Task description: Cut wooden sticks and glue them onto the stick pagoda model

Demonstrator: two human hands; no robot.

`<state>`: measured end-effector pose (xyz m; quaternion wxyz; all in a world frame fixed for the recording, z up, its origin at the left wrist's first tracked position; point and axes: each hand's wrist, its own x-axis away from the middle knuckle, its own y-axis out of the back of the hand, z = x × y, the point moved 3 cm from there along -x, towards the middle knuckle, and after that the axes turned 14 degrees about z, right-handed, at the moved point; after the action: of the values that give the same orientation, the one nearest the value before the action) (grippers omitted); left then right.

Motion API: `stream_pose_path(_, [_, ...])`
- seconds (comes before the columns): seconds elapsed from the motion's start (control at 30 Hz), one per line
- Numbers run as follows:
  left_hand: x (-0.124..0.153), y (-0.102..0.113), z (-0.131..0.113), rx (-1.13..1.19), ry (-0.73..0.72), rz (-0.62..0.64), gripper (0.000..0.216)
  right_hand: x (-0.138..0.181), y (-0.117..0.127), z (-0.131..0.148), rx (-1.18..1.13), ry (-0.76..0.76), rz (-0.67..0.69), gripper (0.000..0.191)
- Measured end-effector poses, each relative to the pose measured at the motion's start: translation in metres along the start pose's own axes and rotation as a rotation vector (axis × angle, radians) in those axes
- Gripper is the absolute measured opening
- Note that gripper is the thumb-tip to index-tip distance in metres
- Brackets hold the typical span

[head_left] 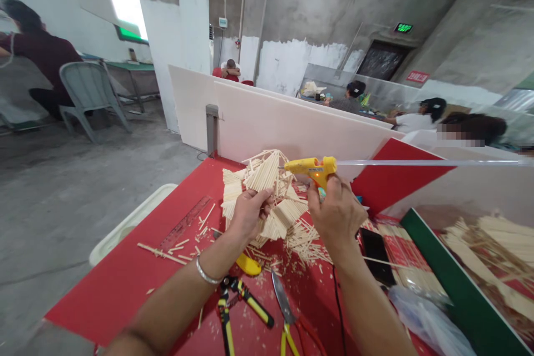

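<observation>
My left hand (pixel 248 214) grips the near edge of a model built from thin wooden sticks (pixel 263 175), fingers closed on it. In my right hand (pixel 339 208) is a yellow hot glue gun (pixel 306 167), its nozzle pointing left, close to the model's top. A small orange light glows on the gun. From its rear a long clear glue stick (pixel 417 163) runs to the right. Loose cut sticks (pixel 306 242) lie in a heap under and beside the model. Whether the nozzle touches the sticks, I cannot tell.
On the red table (pixel 129 295) lie a clear ruler (pixel 183 223), black-and-yellow pliers (pixel 227 311), scissors-like cutters (pixel 283 300) and a yellow-handled tool (pixel 249 265). At right are a dark phone (pixel 376 256), bundled sticks (pixel 411 258) and a plastic bag (pixel 429 317). White partitions (pixel 292 122) stand behind; people sit beyond.
</observation>
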<state>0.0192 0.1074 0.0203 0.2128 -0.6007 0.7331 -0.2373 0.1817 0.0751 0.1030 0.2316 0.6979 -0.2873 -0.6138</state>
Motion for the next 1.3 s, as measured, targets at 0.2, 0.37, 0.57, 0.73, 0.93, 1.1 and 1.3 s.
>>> stream_pose_path(0.2, [0.001,0.001,0.000,0.001,0.008,0.014,0.028,0.002,0.002,-0.002,-0.002,-0.067,-0.003,0.039])
stream_pose_path(0.37, [0.018,0.000,-0.008,0.007,0.012,0.039,0.027,0.006,0.006,-0.004,-0.032,-0.119,0.100,0.050])
stream_pose_path(0.57, [0.072,0.016,-0.007,-0.029,-0.127,-0.042,0.026,0.076,0.019,-0.033,-0.052,-0.223,0.234,0.055])
stream_pose_path(0.73, [0.101,0.045,0.025,-0.082,-0.090,-0.074,0.023,0.178,0.041,-0.050,-0.022,-0.336,0.476,0.051])
stream_pose_path(0.93, [0.118,0.058,0.072,-0.082,0.057,-0.031,0.019,0.269,0.018,-0.049,-0.246,-0.517,0.764,0.040])
stream_pose_path(1.1, [0.136,0.068,0.071,-0.101,0.051,-0.108,0.016,0.305,-0.019,-0.055,-0.176,-0.641,1.003,0.047])
stream_pose_path(1.3, [0.152,0.096,0.059,-0.165,-0.053,-0.191,0.020,0.302,-0.025,-0.062,0.043,-0.543,1.009,0.049])
